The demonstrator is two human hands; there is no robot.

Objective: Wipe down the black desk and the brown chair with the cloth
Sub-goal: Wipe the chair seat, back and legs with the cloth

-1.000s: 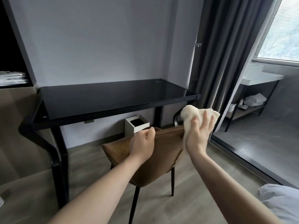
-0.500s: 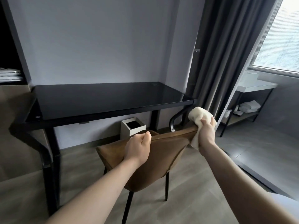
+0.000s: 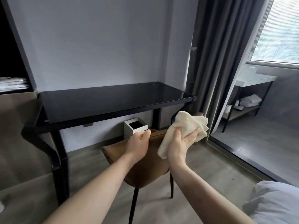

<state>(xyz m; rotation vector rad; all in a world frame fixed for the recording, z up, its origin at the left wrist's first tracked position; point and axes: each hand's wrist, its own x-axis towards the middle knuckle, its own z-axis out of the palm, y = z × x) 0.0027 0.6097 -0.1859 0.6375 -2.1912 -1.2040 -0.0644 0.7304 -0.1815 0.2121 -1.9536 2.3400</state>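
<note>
The brown chair (image 3: pixel 145 168) stands in front of me with its backrest toward me, just short of the black desk (image 3: pixel 105 104) against the wall. My left hand (image 3: pixel 139 143) grips the top edge of the backrest. My right hand (image 3: pixel 179 144) holds the cream cloth (image 3: pixel 187 125) bunched up at the right end of the backrest's top edge, palm turned partly up. The cloth hides the chair's right corner.
A white square bin (image 3: pixel 135 129) sits on the floor under the desk. Dark curtains (image 3: pixel 218 62) hang to the right, beside a glass partition with a raised floor track (image 3: pixel 242 156). A white pillow (image 3: pixel 278 202) lies at the bottom right. Shelving (image 3: pixel 14 84) stands at the left.
My right hand slid the cloth to the backrest's right end, then lifted and turned it back toward the middle. My left hand kept its grip on the top edge.
</note>
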